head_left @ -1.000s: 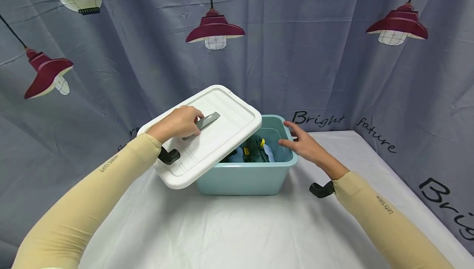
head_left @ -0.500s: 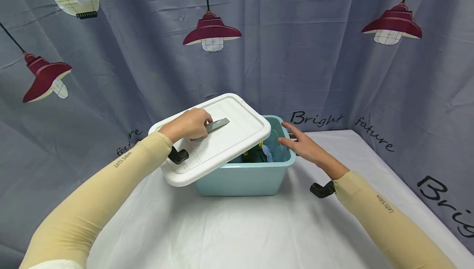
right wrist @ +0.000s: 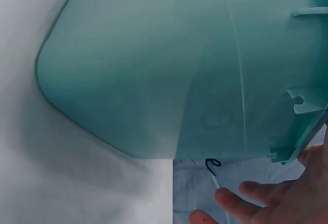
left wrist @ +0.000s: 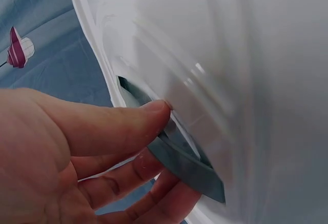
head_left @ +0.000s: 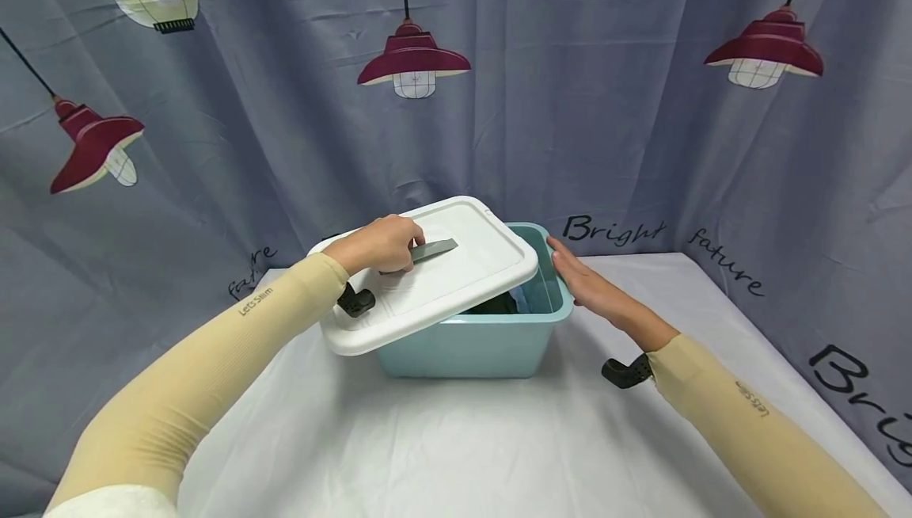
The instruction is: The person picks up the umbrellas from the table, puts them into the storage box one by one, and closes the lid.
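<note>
My left hand [head_left: 381, 245] grips the grey handle [head_left: 436, 249] of a white plastic lid [head_left: 470, 276]. In the left wrist view, the thumb and fingers [left wrist: 143, 170] curl round the handle [left wrist: 192, 170]. Tilted, with its left end low, the lid covers most of a teal storage bin [head_left: 463, 349] and overhangs its left side. Through the gap at the right, dark green and light blue items [head_left: 499, 304] show inside; the lid hides the rest. At the bin's right rim, my right hand [head_left: 594, 292] rests with fingers straight along the edge. The right wrist view shows the bin's outer wall [right wrist: 143, 75].
The bin stands on a white cloth-covered table [head_left: 456, 439]. Behind it hangs a grey-blue curtain [head_left: 591, 122] printed with lamps and lettering. Side latches [right wrist: 302, 101] stick out under the bin's rim.
My left hand has moved the lid right and downward, covering more of the bin. My right hand's thumb has moved up from inside the rim to lie near the other fingers.
</note>
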`<state>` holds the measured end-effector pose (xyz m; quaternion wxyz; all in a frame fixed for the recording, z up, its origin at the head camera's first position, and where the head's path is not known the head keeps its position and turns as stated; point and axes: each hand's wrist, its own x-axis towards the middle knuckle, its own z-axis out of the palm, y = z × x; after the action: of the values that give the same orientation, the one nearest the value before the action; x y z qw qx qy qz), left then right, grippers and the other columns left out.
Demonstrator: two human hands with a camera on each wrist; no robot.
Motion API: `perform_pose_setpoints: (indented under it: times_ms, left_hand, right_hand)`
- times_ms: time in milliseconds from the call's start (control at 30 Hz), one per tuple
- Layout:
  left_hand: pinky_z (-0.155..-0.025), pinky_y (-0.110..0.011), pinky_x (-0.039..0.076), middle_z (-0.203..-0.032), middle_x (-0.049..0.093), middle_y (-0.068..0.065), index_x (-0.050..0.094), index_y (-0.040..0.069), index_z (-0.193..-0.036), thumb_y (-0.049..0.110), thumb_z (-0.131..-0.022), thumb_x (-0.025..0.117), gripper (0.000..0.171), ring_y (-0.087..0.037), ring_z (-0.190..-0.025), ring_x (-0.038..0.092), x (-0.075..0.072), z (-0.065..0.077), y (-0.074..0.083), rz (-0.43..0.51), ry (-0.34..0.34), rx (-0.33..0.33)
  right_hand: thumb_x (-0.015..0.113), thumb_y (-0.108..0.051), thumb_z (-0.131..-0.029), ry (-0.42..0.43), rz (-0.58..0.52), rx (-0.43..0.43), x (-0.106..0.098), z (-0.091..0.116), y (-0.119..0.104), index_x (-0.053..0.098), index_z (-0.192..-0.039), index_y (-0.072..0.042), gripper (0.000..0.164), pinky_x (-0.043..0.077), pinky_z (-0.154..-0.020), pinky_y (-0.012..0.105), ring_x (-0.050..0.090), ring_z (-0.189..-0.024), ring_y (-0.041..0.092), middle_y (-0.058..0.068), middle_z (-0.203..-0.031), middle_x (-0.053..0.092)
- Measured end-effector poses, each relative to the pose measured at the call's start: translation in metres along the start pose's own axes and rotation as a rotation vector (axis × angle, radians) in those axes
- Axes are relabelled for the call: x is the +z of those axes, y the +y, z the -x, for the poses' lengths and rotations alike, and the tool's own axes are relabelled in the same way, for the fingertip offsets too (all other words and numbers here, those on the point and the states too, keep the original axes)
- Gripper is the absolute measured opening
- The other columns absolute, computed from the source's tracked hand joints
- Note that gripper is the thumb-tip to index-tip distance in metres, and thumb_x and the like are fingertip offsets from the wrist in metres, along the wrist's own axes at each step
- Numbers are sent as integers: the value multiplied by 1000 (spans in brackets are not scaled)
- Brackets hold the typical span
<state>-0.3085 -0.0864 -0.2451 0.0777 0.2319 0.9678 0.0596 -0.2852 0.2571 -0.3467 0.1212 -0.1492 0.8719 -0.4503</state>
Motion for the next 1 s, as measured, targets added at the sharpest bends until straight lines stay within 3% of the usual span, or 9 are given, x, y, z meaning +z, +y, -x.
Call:
perform_pose_setpoints:
  times_ms: [233, 367, 533, 700, 800, 1000]
  left_hand:
    - [-91, -37, 48, -114, 68, -8, 66, 10, -130, 5, -88, 70, 42, -23, -103, 61, -1, -7, 4, 0, -38, 21]
    - [-92, -37, 48, -116, 67, -8, 65, 10, -132, 6, -90, 69, 42, -22, -105, 61, 0, -9, 9, 10, -55, 26]
    - [-95, -38, 48, -118, 67, -9, 65, 9, -131, 5, -89, 70, 42, -23, -107, 61, 0, -13, 13, 7, -47, 32]
    - [-96, -38, 47, -117, 68, -9, 66, 8, -130, 5, -90, 69, 41, -23, -107, 60, 1, -18, 14, -9, -47, 49]
    - [-96, -37, 47, -116, 68, -9, 66, 8, -130, 4, -90, 68, 40, -22, -107, 60, 3, -19, 14, -18, -53, 65]
    - [-95, -37, 47, -120, 67, -12, 62, 8, -137, 7, -91, 67, 46, -24, -107, 60, -1, -15, 10, -14, -47, 102]
  right_hand:
    - [19, -51, -109, 63, 59, -13, -2, -3, -8, -4, -164, -22, 66, 10, -115, 72, 1, -155, 40, 9, -171, -3]
    - [26, -52, -108, 103, 80, -20, -2, -6, -15, 1, -164, -20, 69, 12, -117, 70, 5, -156, 40, 11, -170, 3]
    - [42, -60, -102, 141, 146, -14, -1, -7, -24, 8, -164, -20, 82, 25, -112, 70, 20, -151, 44, 17, -169, 10]
    - [54, -58, -98, 169, 190, -8, 1, -5, -28, 13, -164, -19, 87, 33, -109, 68, 32, -145, 44, 20, -166, 17]
    - [56, -52, -99, 175, 184, -19, 3, -3, -30, 15, -163, -16, 85, 32, -109, 68, 32, -145, 45, 21, -166, 17]
    - [54, -43, -101, 189, 210, -49, 4, -1, -36, 20, -162, -14, 76, 24, -112, 71, 18, -152, 45, 19, -167, 15]
